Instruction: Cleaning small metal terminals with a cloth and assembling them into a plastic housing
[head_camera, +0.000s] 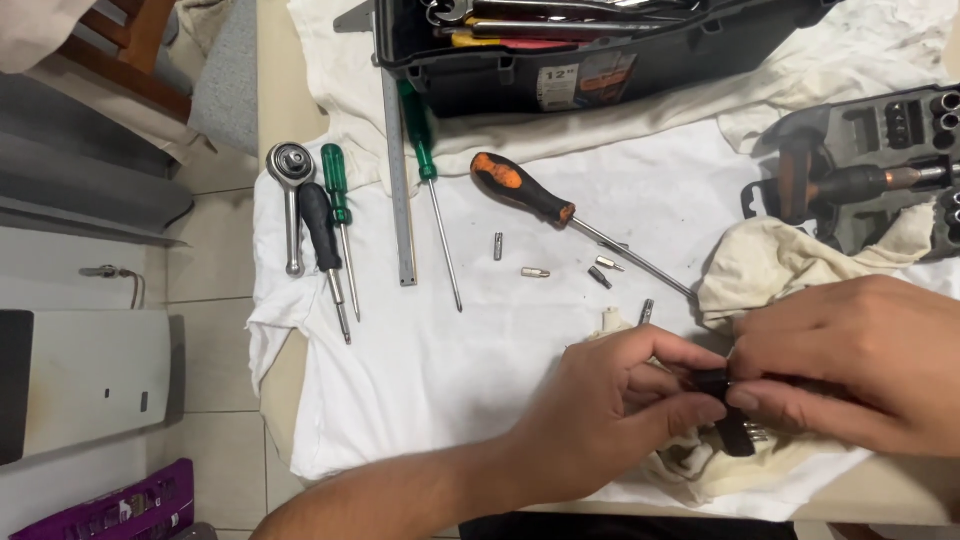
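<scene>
Both hands (715, 395) pinching, seemingly, black tool (725, 405)

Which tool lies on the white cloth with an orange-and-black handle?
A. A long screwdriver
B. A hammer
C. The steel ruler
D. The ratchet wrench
A: the long screwdriver lying aslant at the middle of the white cloth has the orange-and-black handle; the ratchet wrench and steel ruler are bare metal, and no hammer shows.

Toolbox (560, 60) behind 4 screwdrivers (430, 190).
</scene>
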